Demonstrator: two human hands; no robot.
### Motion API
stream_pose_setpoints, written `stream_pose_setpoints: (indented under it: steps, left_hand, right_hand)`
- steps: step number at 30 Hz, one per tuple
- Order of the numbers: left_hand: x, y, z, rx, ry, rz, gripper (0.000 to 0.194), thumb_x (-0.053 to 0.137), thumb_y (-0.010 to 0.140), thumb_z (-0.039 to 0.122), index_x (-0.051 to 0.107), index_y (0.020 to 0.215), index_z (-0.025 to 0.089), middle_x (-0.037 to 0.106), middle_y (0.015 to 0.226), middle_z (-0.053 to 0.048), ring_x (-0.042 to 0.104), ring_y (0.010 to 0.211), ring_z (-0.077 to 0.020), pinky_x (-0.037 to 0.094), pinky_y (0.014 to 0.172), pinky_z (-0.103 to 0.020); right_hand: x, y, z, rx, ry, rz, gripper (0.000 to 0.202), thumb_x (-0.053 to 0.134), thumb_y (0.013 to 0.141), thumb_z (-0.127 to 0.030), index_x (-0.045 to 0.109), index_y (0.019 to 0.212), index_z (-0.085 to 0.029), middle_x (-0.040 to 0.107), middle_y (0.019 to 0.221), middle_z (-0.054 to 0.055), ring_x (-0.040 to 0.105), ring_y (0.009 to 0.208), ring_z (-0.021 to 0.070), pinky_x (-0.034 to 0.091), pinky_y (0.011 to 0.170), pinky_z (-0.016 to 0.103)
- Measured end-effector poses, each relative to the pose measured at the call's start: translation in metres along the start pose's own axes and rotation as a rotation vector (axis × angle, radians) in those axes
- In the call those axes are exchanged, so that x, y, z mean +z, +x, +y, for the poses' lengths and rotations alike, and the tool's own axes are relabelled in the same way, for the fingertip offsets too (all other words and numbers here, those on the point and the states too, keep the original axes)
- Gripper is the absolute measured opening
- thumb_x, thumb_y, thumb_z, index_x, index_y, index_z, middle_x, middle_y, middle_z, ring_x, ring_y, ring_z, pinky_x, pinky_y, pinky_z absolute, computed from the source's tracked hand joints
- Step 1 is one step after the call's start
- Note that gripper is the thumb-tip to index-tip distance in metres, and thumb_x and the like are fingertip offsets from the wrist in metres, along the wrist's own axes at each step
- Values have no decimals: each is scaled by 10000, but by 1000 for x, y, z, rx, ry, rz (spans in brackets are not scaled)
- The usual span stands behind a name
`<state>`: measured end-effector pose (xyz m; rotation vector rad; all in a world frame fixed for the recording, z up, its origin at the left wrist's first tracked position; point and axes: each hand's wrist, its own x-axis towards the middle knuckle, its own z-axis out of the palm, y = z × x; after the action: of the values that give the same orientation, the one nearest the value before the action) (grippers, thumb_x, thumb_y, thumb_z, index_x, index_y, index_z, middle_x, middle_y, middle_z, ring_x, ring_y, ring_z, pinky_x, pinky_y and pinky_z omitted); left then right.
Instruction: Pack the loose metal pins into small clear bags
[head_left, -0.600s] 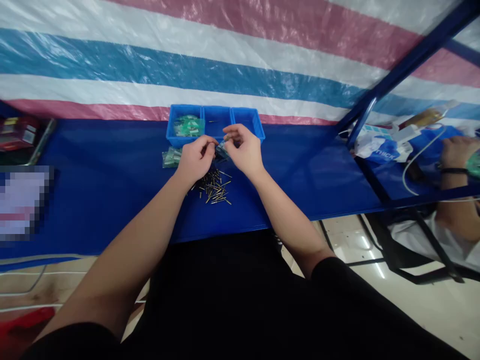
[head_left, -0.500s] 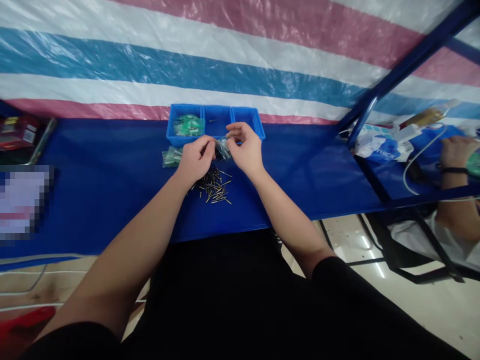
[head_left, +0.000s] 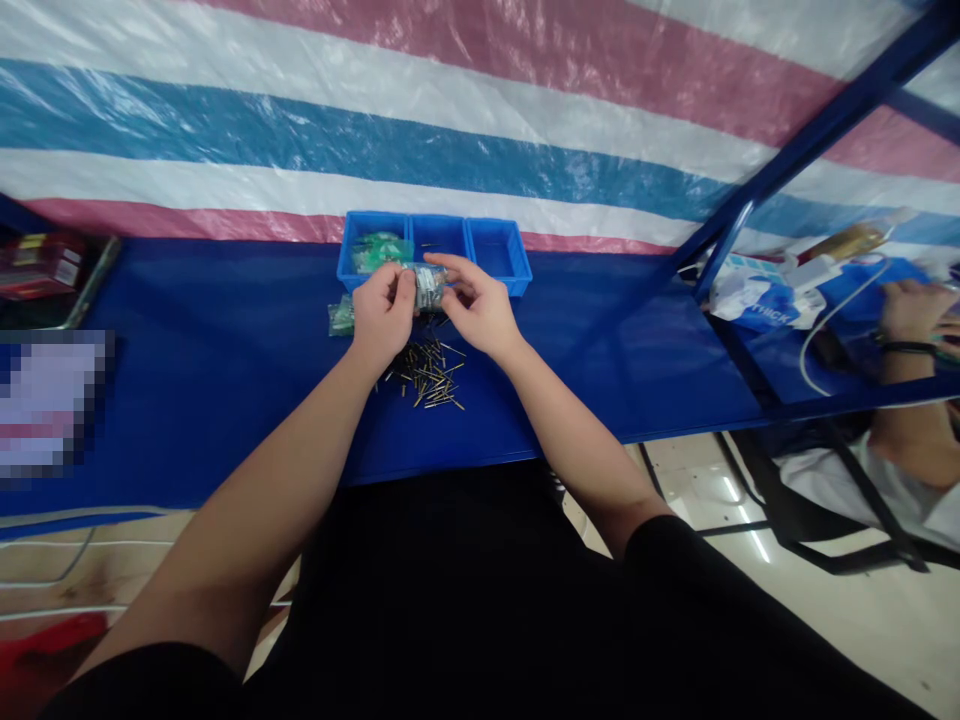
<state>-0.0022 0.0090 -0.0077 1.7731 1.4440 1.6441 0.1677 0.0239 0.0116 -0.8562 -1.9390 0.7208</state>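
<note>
Blue-covered bench (head_left: 255, 400), a small clear plastic packet (head_left: 429, 286) held above it in two hands.
The left hand (head_left: 384, 312) pinches the packet's left end; the right hand's (head_left: 480, 305) grip touches its right side, over loose brass-coloured screws (head_left: 436, 378).

Parts pile (head_left: 433, 382) noted on table (head_left: 600, 370). Bins (head_left: 499, 250) stand at twelve o'clock from it, packets (head_left: 379, 250) inside the leftmost. Box (head_left: 43, 268) lies between nine and ten.

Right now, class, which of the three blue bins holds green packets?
The left bin: green packets lie heaped in it, while the middle bin and the right bin show none.
</note>
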Motion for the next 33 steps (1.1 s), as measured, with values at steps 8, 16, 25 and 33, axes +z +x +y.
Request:
stream_pose_setpoints:
  steps: [8, 16, 25, 33]
  left_hand:
    - [4, 5, -15, -84, -145, 42, 493, 568, 993, 599, 513, 703, 204, 458, 557, 30, 455, 482, -93, 377, 501, -272]
    - [3, 1, -10, 12, -117, 10, 631, 334, 1059, 638, 571, 666, 205, 487, 521, 5, 501, 514, -115, 410, 575, -309]
    - [2, -3, -2, 44, -12, -74, 405, 494, 1042, 516, 539, 786, 205, 555, 565, 22, 521, 514, -104, 416, 571, -269]
    - [1, -1, -1, 57, 79, 8, 311, 516, 1026, 388, 530, 774, 205, 503, 580, 23, 450, 536, -105, 346, 563, -290]
  right_hand:
    - [-3, 3, 11, -73, -44, -51, 409, 514, 902, -97, 740, 1229, -196, 761, 1102, 41, 711, 967, 157, 574, 871, 302]
    - [-6, 4, -1, -71, -110, 150, 300, 644, 988, -440, 760, 921, -171, 665, 814, 29, 587, 762, 131, 516, 794, 303]
    - [-2, 7, 6, 105, 131, 134, 433, 574, 992, -571, 657, 841, -174, 564, 707, -8, 488, 655, 110, 417, 644, 270]
    - [5, 6, 10, 142, 203, 111, 400, 654, 927, -566, 662, 899, -167, 629, 750, 0, 502, 641, 99, 418, 640, 270]
